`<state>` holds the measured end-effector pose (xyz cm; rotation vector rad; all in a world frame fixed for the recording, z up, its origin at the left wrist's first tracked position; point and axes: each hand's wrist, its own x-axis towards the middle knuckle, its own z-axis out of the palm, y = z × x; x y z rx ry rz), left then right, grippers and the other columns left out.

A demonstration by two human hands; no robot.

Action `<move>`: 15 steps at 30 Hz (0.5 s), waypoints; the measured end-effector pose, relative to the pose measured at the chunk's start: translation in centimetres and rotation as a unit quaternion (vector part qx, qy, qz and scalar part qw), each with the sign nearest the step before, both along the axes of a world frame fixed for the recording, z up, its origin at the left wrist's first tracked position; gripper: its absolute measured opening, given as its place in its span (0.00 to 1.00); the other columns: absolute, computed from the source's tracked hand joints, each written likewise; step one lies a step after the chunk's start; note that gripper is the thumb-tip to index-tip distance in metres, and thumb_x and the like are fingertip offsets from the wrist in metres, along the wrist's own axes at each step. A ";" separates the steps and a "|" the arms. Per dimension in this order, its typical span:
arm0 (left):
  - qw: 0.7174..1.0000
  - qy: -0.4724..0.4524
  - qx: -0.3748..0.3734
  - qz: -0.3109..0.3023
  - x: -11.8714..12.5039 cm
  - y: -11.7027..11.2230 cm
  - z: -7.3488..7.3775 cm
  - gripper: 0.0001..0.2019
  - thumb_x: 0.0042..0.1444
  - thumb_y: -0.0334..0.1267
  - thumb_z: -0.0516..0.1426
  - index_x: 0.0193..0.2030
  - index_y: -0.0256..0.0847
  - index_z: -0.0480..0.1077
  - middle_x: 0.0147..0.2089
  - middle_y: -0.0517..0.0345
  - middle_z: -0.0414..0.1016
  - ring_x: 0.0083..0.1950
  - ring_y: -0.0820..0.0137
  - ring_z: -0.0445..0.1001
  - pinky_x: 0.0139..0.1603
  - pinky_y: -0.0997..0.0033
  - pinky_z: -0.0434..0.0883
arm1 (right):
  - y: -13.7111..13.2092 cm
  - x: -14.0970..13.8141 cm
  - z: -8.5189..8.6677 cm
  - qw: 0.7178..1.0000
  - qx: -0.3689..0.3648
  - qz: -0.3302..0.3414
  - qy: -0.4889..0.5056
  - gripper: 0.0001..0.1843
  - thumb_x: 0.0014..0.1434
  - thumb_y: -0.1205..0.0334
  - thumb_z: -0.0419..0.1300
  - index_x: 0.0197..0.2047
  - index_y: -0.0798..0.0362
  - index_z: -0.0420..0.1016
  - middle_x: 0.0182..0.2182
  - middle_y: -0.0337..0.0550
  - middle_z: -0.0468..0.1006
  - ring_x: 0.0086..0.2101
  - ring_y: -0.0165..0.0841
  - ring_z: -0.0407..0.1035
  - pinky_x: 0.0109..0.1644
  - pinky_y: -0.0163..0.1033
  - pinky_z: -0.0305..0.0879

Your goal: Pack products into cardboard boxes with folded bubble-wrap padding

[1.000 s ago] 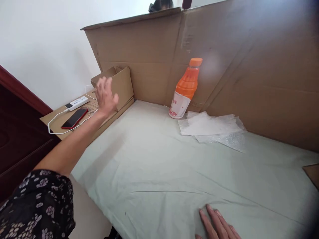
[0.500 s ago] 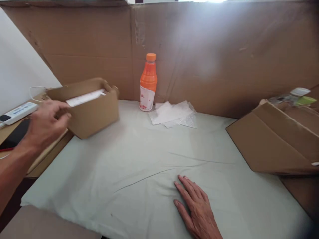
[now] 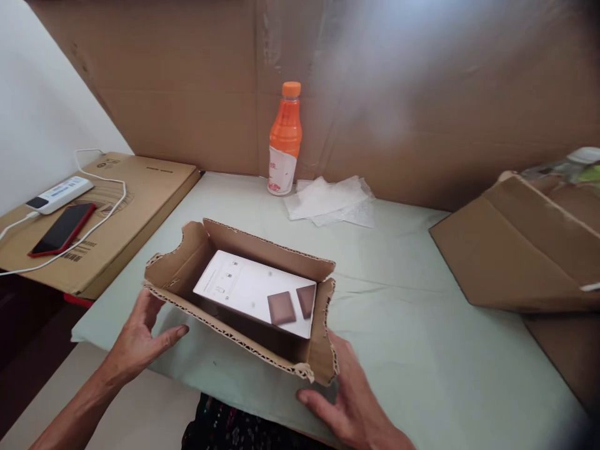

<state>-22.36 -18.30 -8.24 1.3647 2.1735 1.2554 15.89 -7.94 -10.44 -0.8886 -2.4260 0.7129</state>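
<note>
An open-topped cardboard box point(image 3: 262, 353) with rough-cut edges is between my two hands near the front of the table. Inside it lies a white carton point(image 3: 244, 287) printed with small drawings and brown squares. My left hand point(image 3: 140, 340) grips the box's left end, its thumb along the near side and its other fingers partly hidden behind the cardboard. At the right end my right hand point(image 3: 349, 400) holds the box, thumb toward the near side, fingertips hidden. Whether the box bottom touches the cloth cannot be seen.
An orange bottle point(image 3: 285, 140) stands at the back beside flat white packets point(image 3: 330, 200). On the left, a flat carton point(image 3: 154, 181) bears a phone point(image 3: 63, 229), a white device point(image 3: 60, 195) and a cable. Another cardboard box point(image 3: 510, 250) is at right; a cardboard wall rises behind.
The box with the white carton has come from the far left to the front middle. My right hand has left the cloth and taken the box's right end.
</note>
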 end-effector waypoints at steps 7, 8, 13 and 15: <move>0.990 -0.125 -0.065 -0.012 3.5 4.4 -2.3 0.28 0.48 0.60 0.64 0.46 0.40 0.73 0.46 0.45 0.81 0.49 0.52 0.81 0.49 0.54 0.79 | 2.1 -2.4 0.0 0.999 -0.024 -0.023 0.034 0.47 0.63 0.50 0.62 0.77 0.48 0.44 0.70 0.58 0.62 0.65 0.53 0.62 0.64 0.59 0.68; 0.990 -0.130 -0.053 -0.013 4.4 5.4 -2.1 0.27 0.49 0.59 0.64 0.48 0.39 0.72 0.47 0.46 0.81 0.49 0.53 0.81 0.48 0.56 0.79 | 3.5 -2.5 0.4 0.998 -0.034 -0.030 0.047 0.44 0.63 0.51 0.62 0.76 0.49 0.48 0.69 0.58 0.63 0.64 0.53 0.63 0.64 0.59 0.68; 0.996 -0.086 -0.025 0.002 6.8 9.5 -2.3 0.26 0.50 0.56 0.62 0.49 0.39 0.70 0.43 0.50 0.79 0.41 0.60 0.79 0.41 0.62 0.77 | 11.0 -1.0 1.7 0.995 -0.085 -0.003 0.055 0.34 0.58 0.60 0.58 0.68 0.53 0.63 0.61 0.55 0.73 0.56 0.48 0.71 0.57 0.53 0.73; 0.998 -0.046 -0.026 0.015 6.4 9.9 -3.2 0.23 0.50 0.55 0.61 0.44 0.39 0.72 0.39 0.51 0.79 0.39 0.60 0.78 0.37 0.64 0.76 | 14.1 0.3 1.9 0.997 -0.080 0.013 0.018 0.30 0.59 0.62 0.57 0.65 0.52 0.69 0.61 0.52 0.75 0.56 0.46 0.72 0.58 0.51 0.72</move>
